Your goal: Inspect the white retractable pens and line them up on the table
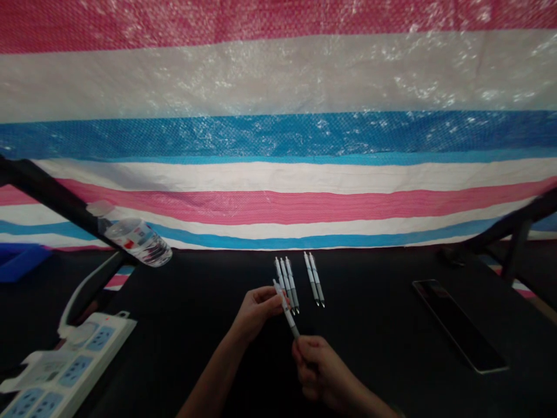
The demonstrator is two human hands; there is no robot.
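The pen (286, 309) is held aslant between the two hands above the desk (369, 331), its white clicker end pointing up and away from the person and its grey end running down into the right hand (319, 364). The right hand's fingers are curled closed around that grey end, while the left hand (257, 310) has its thumb and fingers at the white barrel farther up, seemingly in a light pinch. It looks like a stiff plastic ballpoint, probably very light and hard to break; the smooth white barrel may roll or slip a little, so the grey part would likely give the surest hold, with the clicker best left unpressed. Just beyond the left hand, three similar pens (286, 280) lie side by side, partly hidden by the held one, and a pair of pens (311, 277) lies just right of them, tips toward the person. Farther out, a dark phone (459, 325) lies to the right, a white power strip (85, 357) and a tilted clear bottle (141, 241) are to the left, and a striped sheet (278, 136) hangs behind the desk.
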